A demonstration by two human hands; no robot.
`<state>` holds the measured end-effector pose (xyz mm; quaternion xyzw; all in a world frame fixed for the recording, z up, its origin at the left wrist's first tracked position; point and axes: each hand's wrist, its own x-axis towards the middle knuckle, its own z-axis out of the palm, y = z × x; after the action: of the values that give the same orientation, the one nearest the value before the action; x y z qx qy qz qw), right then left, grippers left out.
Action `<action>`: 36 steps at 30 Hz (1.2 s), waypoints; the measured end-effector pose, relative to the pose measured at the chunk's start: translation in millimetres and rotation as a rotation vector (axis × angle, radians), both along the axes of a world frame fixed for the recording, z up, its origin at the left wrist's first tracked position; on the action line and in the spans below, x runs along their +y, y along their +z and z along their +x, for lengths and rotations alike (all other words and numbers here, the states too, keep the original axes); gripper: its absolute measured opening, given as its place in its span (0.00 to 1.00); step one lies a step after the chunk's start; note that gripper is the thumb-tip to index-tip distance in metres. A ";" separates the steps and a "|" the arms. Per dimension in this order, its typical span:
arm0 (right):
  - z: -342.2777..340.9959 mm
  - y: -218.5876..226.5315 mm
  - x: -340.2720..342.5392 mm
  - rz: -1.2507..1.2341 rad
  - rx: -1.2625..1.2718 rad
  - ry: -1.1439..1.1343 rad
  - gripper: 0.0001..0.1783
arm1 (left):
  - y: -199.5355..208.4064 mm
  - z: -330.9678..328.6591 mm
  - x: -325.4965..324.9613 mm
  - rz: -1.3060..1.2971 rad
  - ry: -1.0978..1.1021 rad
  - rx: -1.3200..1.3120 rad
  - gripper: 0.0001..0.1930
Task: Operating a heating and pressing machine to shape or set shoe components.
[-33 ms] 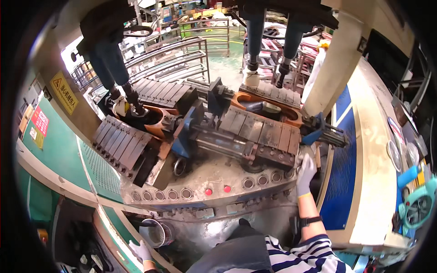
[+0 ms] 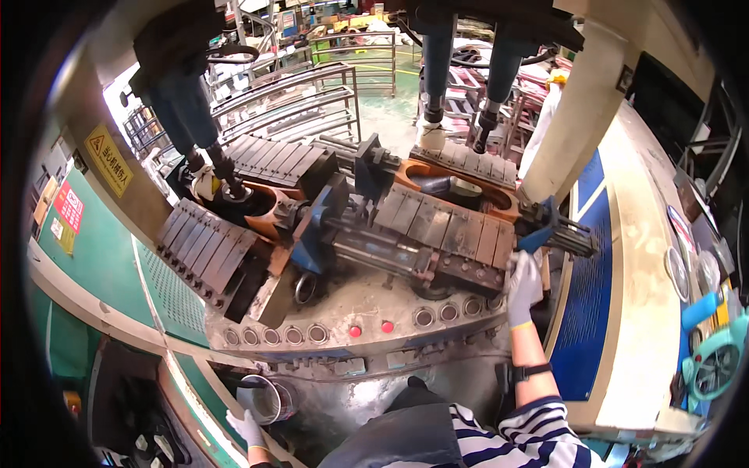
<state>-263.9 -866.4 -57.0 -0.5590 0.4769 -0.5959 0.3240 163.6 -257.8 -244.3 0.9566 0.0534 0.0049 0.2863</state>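
Note:
My right hand (image 2: 525, 286), in a pale glove, is raised beside the right end of a dark metal clamp block (image 2: 470, 267) on the machine. Its fingers look loosely bent and apart, with no held object visible; whether they touch the block I cannot tell. Low on the left, my left hand (image 2: 247, 428), also gloved, has its fingers stretched out near a white bucket (image 2: 269, 399). On the machine, an orange oval mould frame (image 2: 503, 202) sits between rows of metal plates (image 2: 437, 218). A second orange frame (image 2: 268, 225) stands at the left, under a blue press arm (image 2: 181, 117).
Round buttons (image 2: 317, 333) and two red ones (image 2: 356, 331) line the machine's front edge. A blue perforated panel (image 2: 581, 312) flanks the right side, with a turquoise fan (image 2: 714, 366) beyond it. Green panels (image 2: 101, 249) are at the left. Metal racks (image 2: 292, 101) stand behind.
My right hand has shifted slightly upward beside the clamp block. My left hand has moved a little to the right, its fingers still stretched. The machine parts look the same.

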 end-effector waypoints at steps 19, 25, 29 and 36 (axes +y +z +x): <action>149.0 -13.4 -324.1 0.111 1.332 0.661 0.51 | -37.6 -267.9 29.4 0.774 -0.731 0.205 0.14; 181.4 -9.0 -317.8 0.062 1.345 0.743 0.52 | -71.1 -316.6 60.5 0.269 -0.474 0.403 0.19; 186.8 16.2 -270.7 -0.109 1.172 0.772 0.45 | -78.6 -324.1 57.4 0.400 -0.526 0.549 0.21; 142.8 16.9 -283.6 -0.429 1.030 0.688 0.41 | 32.1 -212.0 -75.6 -0.230 -0.400 0.454 0.25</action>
<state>-121.1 -1150.0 -40.1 -0.9457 0.2357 -0.1964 0.1078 -48.4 -333.4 -212.2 0.8862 -0.0729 -0.2708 0.3688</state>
